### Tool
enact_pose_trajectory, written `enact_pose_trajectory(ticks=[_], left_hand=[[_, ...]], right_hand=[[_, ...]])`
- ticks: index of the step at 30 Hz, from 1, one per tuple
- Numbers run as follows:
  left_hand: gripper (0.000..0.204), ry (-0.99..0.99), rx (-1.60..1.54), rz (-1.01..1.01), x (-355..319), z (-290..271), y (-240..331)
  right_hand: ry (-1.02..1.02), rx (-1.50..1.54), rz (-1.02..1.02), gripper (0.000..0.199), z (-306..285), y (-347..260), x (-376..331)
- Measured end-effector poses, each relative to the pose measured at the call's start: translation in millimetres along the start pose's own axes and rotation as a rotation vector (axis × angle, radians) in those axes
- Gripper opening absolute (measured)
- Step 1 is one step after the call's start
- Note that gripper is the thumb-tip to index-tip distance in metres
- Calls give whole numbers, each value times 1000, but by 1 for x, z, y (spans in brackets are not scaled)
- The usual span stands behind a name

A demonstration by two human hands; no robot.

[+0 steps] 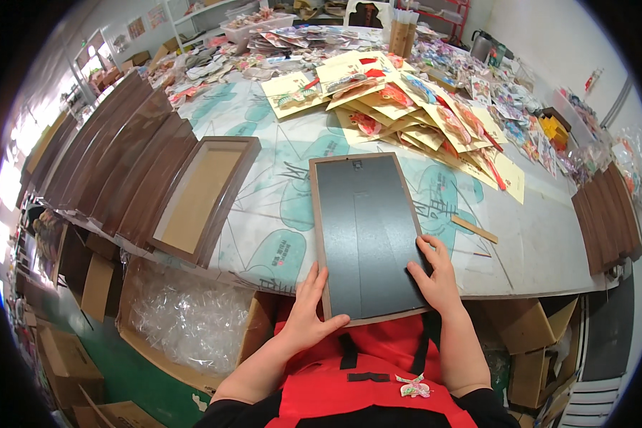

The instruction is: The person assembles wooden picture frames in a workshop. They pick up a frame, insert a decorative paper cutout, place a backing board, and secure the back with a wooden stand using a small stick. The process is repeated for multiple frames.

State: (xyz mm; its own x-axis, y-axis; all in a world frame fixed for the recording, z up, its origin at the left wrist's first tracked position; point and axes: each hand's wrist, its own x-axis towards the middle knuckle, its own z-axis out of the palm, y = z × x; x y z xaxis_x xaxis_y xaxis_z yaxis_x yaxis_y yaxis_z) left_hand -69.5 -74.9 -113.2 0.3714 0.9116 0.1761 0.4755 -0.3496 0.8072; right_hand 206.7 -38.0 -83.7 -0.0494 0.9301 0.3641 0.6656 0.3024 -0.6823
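Note:
A picture frame [367, 235] lies back side up at the table's front edge, its lower end toward my body. It has a dark grey backing board, a thin brown rim and a small metal hanger at the far end. My left hand [310, 310] holds the near left corner, fingers along the side and thumb on the bottom edge. On the opposite side my right hand [434, 277] grips the right rim, with its thumb over the backing and fingertips at the edge. The front of this frame is hidden.
Brown frames [114, 150] stand in a long row at left, with more frames [606, 217] at right. Cream cards with colourful ornaments [414, 107] are piled beyond. A thin wooden strip [475, 230] lies right of my frame. Below the table, a carton holds clear plastic wrap [189, 314].

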Motion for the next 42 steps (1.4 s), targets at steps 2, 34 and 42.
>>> enact_pose_trajectory(ticks=[2, 34, 42], left_hand=[[97, -8, -13, -19, 0, 1, -2], [78, 153, -209, -60, -1, 19, -8], [65, 127, 378, 249, 27, 10, 40]], right_hand=[[-21, -5, -21, 49, 0, 3, -4], [-266, 297, 54, 49, -21, 9, -35], [-136, 133, 4, 31, -13, 11, -33]])
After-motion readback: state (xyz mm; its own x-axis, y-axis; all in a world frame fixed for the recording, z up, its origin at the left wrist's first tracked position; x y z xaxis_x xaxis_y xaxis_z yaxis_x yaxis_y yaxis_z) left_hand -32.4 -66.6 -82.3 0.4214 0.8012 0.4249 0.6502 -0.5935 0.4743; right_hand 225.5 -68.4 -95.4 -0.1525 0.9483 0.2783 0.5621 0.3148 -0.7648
